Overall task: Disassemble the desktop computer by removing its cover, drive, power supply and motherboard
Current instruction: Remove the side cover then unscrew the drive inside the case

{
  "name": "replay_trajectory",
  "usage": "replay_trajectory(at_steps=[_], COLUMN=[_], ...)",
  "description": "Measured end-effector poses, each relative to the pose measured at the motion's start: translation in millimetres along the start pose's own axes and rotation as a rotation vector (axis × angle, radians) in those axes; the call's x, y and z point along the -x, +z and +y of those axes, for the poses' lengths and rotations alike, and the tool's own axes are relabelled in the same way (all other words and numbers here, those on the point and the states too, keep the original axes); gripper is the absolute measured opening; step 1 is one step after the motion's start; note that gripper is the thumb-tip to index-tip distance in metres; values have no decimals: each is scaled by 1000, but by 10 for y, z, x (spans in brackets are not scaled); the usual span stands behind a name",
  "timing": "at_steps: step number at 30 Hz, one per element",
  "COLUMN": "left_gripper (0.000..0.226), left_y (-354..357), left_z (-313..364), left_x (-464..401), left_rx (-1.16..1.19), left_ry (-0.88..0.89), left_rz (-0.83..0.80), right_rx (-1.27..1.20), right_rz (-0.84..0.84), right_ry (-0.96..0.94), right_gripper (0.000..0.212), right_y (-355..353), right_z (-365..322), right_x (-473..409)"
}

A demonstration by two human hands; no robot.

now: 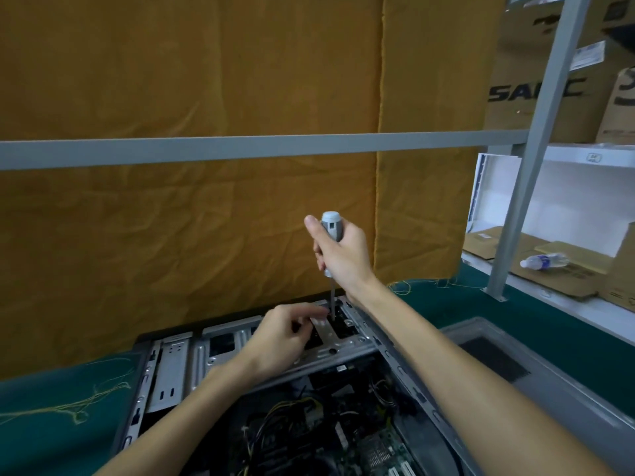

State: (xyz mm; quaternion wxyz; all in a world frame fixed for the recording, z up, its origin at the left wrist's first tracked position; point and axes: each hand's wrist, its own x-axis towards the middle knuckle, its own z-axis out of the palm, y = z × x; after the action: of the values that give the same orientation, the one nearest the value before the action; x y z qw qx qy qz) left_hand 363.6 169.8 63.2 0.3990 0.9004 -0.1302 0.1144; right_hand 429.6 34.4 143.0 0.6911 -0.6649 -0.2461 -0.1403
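Note:
The open desktop computer case (178,365) lies on its side on the green bench. Its motherboard (374,451) and a tangle of cables (292,417) show inside. My right hand (340,252) grips a grey-handled screwdriver (330,223) held upright. Its shaft points down into the metal drive bay frame (338,345) at the case's far end. My left hand (285,334) rests on that frame beside the screwdriver tip, fingers curled and pinching near a bracket. What the fingertips hold is too small to tell.
The removed grey side cover (549,389) lies to the right of the case. An orange cloth (206,80) hangs behind a grey rail (240,149). Shelves at right hold cardboard boxes (536,94) and a plastic bottle (543,261). A grey upright post (536,149) stands at right.

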Motion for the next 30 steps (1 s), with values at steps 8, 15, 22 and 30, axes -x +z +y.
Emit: replay_trajectory(at_steps=[8, 15, 22, 30], left_gripper=[47, 51, 51, 50], left_y=[290, 383, 399, 399], left_z=[31, -104, -121, -103], left_x=[-283, -307, -306, -313], left_rx=[-35, -18, 7, -4], left_ry=[59, 77, 90, 50], left_rz=[-99, -69, -62, -70], right_rx=[74, 99, 121, 12], right_rz=[76, 67, 70, 161], right_ry=[-31, -57, -66, 89], right_gripper=[34, 32, 33, 36], right_y=[-213, -191, -195, -177], right_z=[143, 234, 238, 162], right_x=[-56, -70, -78, 15])
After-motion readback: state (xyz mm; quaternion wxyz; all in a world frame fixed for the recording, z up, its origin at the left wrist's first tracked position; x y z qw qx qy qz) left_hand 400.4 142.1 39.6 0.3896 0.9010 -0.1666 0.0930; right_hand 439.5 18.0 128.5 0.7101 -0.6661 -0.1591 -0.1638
